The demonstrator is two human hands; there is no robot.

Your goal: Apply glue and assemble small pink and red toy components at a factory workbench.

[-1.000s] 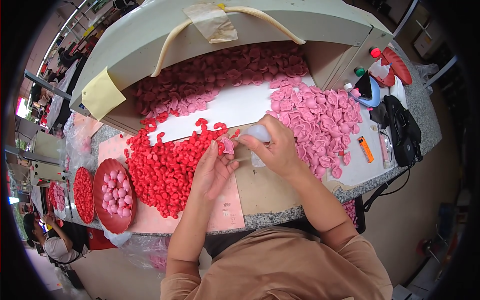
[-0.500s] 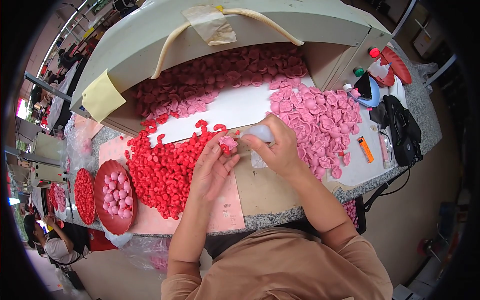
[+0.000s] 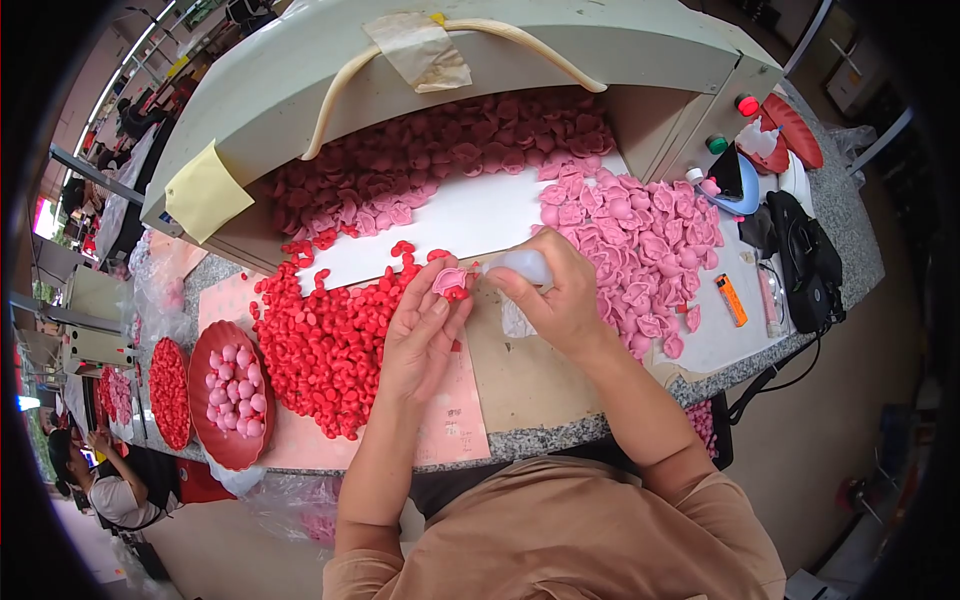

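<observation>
My left hand [image 3: 425, 330] pinches a small pink shell-shaped piece [image 3: 449, 281] with a red piece at its lower edge. In my right hand [image 3: 560, 300] is a translucent squeeze bottle [image 3: 522, 266], its narrow tip pointing left at the pink piece. Whether the tip touches it, I cannot tell. Beside my left hand spreads a heap of small glossy red pieces [image 3: 325, 350]. Many pink hollow shell pieces [image 3: 640, 250] are piled to the right of my right hand.
A pale green hooded machine [image 3: 560, 50] arches over more pink pieces. At left, a red dish [image 3: 235, 450] holds round pink pieces, next to a dish of red pieces [image 3: 168, 395]. An orange lighter [image 3: 731, 300] and a black bag [image 3: 805, 260] lie at right. Another person [image 3: 120, 490] sits far left.
My left fingers have turned the pink piece slightly and moved it a little left and up. The bottle stays in my right hand, nearly in place.
</observation>
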